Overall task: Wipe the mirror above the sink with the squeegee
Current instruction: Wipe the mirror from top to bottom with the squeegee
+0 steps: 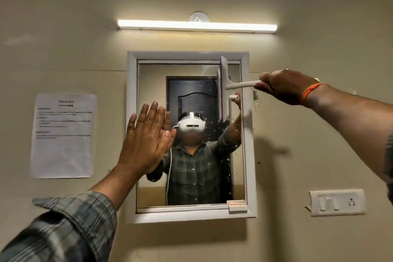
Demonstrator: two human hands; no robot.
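Observation:
A white-framed mirror [247,155] hangs on the beige wall, its glass speckled with droplets on the right side. My right hand [285,86] grips the handle of a white squeegee [224,83]. Its blade stands upright against the glass near the upper right corner. My left hand [146,140] is flat with fingers together, palm pressed against the mirror's left edge. The glass reflects a person in a plaid shirt wearing a white headset.
A lit tube light [196,26] runs above the mirror. A printed paper notice [62,135] is stuck to the wall at the left. A white switch and socket plate [337,202] sits at the lower right. A small latch [237,205] is at the frame's bottom right.

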